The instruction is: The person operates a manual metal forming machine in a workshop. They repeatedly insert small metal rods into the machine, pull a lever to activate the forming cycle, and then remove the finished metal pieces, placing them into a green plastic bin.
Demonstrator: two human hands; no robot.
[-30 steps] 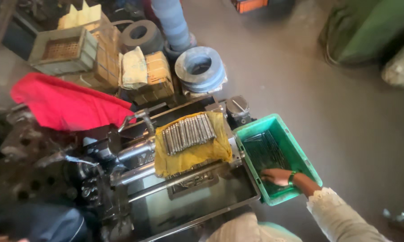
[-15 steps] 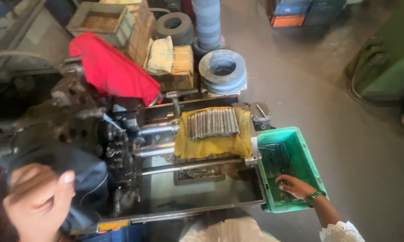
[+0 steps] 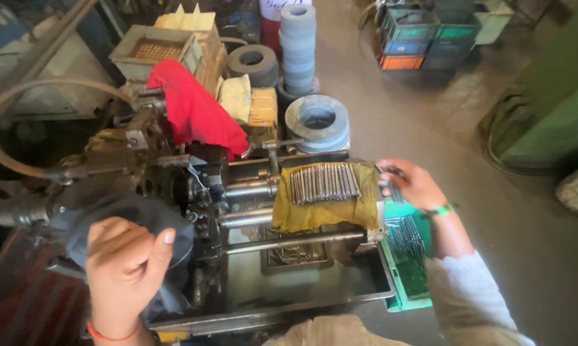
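Holding a few metal rods (image 3: 389,186) in my right hand (image 3: 412,184).
My left hand (image 3: 123,269) curls loosely, empty; the yellow cloth (image 3: 321,214) stops the rod row (image 3: 324,182) rolling.

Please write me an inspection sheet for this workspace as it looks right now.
Surface: oily metal machine with a tray.
Job's things: metal rods in a row on a yellow cloth; more rods in the green crate.
Clutter: red cloth, grinding wheels, cardboard boxes.
Hands: right hand holds a few rods; left hand on a dark cloth.
Cables: hose at left.
Surroundings: concrete floor, stacked crates.
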